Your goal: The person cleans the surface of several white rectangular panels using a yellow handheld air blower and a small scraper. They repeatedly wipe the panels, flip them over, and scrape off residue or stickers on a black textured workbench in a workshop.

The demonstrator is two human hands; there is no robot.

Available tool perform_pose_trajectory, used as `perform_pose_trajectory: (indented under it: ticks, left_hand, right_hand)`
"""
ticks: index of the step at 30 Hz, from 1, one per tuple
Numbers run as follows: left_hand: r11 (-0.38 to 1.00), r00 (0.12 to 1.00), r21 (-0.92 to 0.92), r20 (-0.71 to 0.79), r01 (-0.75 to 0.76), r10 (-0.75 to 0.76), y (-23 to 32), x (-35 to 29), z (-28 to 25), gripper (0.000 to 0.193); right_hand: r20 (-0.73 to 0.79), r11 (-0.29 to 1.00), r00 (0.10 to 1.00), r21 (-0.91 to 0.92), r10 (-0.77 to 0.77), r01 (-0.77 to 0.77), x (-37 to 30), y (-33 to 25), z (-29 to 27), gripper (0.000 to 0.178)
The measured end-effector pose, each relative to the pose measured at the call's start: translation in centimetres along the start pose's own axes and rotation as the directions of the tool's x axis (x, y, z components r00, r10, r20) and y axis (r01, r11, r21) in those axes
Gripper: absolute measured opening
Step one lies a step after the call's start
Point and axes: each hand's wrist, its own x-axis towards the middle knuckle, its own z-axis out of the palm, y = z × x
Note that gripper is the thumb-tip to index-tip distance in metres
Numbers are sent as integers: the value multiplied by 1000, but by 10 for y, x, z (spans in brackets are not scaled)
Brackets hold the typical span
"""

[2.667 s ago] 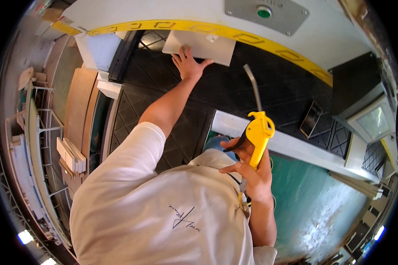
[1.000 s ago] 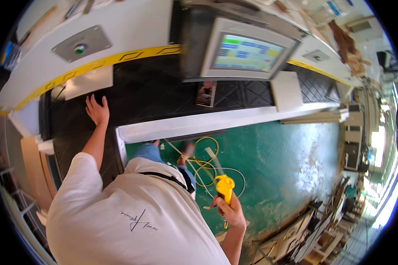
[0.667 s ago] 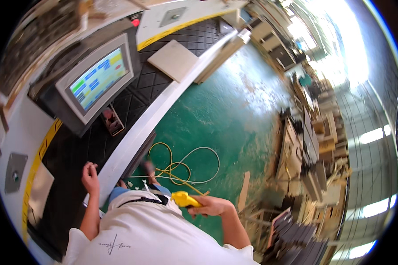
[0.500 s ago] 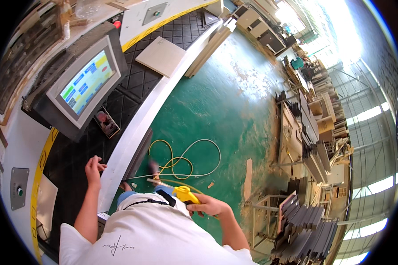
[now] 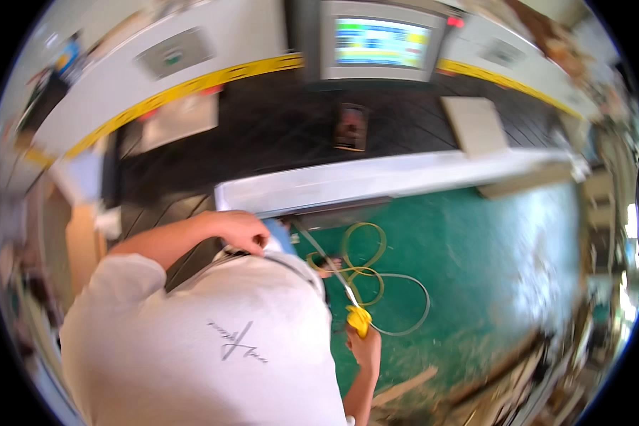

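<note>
While the right hand [image 5: 364, 349] grips a yellow air blow gun with a slim metal nozzle [image 5: 359, 321] above the green floor [image 5: 476, 263], the left hand [image 5: 246, 233] is curled at the white T-shirt [image 5: 170, 326]; whether it holds anything cannot be told. Two pale rectangular panels [image 5: 474, 126] lie well apart along the black machine bed [image 5: 277, 124], neither touched; completed work cannot be determined.

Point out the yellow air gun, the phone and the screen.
Yellow air gun [image 5: 359, 320]: head view, on its yellow body.
Phone [image 5: 351, 128]: head view, middle of its upper side.
Screen [image 5: 381, 43]: head view, middle of the lit display.
</note>
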Motion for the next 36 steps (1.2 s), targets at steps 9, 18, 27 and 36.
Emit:
perform_pose_trajectory:
  ticks: [9,18,27,36]
  left_hand:
    - [985,995,-146,-36,90,-96,-1,-64,29,25]
    - [977,994,191,-70,95,-83,-10,-36,27,21]
    - [982,948,134,-269,-135,167,-5,14,38,16]
    - [923,885,201,-276,-327,374,28,-1,14,22]
  right_hand:
    - [58,883,998,468,-37,5,-85,-16,37,6]
    - [-176,906,984,422,41,38,-64,-20,81,37]
    - [-51,959,993,260,-102,112,-29,-87,72,38]
    - [39,983,984,64,-176,173,-33,-124,40,40]
